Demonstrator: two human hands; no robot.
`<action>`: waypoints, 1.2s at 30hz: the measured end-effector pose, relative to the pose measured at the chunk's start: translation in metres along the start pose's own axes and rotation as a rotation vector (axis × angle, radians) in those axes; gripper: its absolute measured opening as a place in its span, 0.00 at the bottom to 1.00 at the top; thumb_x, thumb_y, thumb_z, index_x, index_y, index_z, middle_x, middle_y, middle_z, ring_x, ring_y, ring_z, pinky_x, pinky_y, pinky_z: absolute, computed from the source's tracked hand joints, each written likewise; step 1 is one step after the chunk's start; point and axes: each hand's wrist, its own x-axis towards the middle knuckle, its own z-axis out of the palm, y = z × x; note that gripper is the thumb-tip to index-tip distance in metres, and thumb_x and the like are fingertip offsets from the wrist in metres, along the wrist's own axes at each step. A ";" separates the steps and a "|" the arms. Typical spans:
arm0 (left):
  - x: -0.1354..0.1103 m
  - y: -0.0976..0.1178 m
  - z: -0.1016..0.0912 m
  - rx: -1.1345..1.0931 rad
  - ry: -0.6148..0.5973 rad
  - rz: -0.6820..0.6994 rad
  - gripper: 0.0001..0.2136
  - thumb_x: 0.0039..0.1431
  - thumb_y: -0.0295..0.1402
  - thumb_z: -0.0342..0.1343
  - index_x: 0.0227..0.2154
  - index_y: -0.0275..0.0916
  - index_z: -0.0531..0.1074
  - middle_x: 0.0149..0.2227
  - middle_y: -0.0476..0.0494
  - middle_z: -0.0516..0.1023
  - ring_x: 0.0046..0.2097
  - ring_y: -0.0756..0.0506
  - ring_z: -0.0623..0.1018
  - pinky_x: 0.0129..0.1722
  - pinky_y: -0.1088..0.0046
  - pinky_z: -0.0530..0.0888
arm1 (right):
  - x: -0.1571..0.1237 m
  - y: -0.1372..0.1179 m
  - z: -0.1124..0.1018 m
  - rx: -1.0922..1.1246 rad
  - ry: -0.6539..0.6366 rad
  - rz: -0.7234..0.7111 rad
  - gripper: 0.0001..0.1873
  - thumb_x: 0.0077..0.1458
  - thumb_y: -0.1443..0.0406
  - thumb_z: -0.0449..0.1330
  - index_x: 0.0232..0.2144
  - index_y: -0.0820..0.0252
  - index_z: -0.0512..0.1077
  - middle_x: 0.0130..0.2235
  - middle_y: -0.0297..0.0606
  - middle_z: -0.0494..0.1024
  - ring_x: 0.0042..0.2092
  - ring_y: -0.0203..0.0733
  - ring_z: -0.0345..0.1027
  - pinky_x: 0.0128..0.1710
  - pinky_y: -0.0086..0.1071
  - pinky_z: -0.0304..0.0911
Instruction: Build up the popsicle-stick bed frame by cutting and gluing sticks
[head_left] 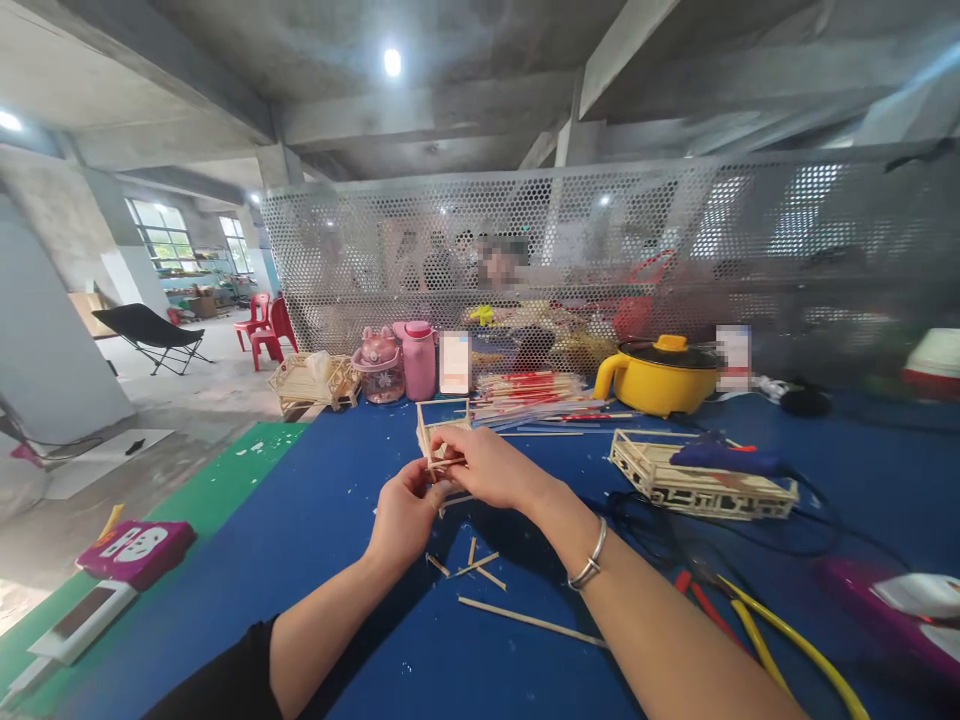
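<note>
Both my hands meet above the blue table (pixel 315 520). My left hand (pixel 403 518) pinches the lower part of a small frame of thin wooden sticks (pixel 442 432). My right hand (pixel 487 466), a silver bangle on its wrist, is closed on the same frame from the right. The frame stands upright between my fingers, its top bar free. Loose stick pieces (pixel 480 570) lie on the table just below my hands, and one long stick (pixel 529 620) lies nearer to me.
A finished stick model (pixel 701 488) with a blue glue gun (pixel 724 456) on it lies at the right. At the back stand a yellow pot (pixel 660 375), a pink bottle (pixel 418 360), a stick bundle (pixel 529 390) and a mesh screen (pixel 600 250) with people behind. Pliers (pixel 742 620) lie near right.
</note>
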 end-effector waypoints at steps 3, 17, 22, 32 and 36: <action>-0.001 0.004 0.000 0.039 -0.014 0.043 0.14 0.48 0.31 0.58 0.40 0.37 0.73 0.33 0.48 0.78 0.33 0.48 0.74 0.33 0.74 0.68 | 0.000 0.000 -0.002 0.004 0.008 0.006 0.15 0.45 0.77 0.53 0.35 0.58 0.68 0.29 0.32 0.74 0.32 0.34 0.66 0.33 0.26 0.56; 0.004 -0.003 -0.003 -0.099 -0.011 -0.032 0.12 0.51 0.36 0.56 0.37 0.37 0.76 0.36 0.43 0.81 0.37 0.46 0.77 0.39 0.72 0.71 | 0.001 0.010 0.004 0.007 0.037 0.023 0.13 0.48 0.75 0.55 0.36 0.57 0.69 0.28 0.31 0.74 0.30 0.33 0.65 0.31 0.26 0.54; 0.003 0.001 -0.005 -0.117 -0.009 -0.040 0.11 0.47 0.35 0.60 0.34 0.37 0.78 0.32 0.44 0.81 0.31 0.48 0.76 0.33 0.74 0.70 | 0.001 0.009 0.004 0.010 0.036 0.026 0.18 0.47 0.76 0.55 0.41 0.57 0.68 0.29 0.31 0.74 0.31 0.33 0.66 0.32 0.26 0.55; 0.005 0.010 0.001 -0.106 0.058 -0.030 0.13 0.47 0.41 0.59 0.30 0.35 0.76 0.22 0.51 0.75 0.21 0.53 0.67 0.22 0.79 0.64 | -0.001 -0.001 0.002 0.004 0.089 -0.022 0.24 0.46 0.79 0.54 0.46 0.59 0.65 0.33 0.33 0.72 0.33 0.35 0.64 0.35 0.28 0.58; 0.005 0.010 0.003 -0.113 0.061 -0.027 0.13 0.48 0.41 0.59 0.30 0.35 0.76 0.22 0.50 0.75 0.21 0.52 0.67 0.22 0.78 0.64 | -0.001 0.001 0.006 0.014 0.092 -0.074 0.30 0.44 0.80 0.53 0.50 0.59 0.63 0.40 0.38 0.73 0.40 0.38 0.66 0.42 0.31 0.61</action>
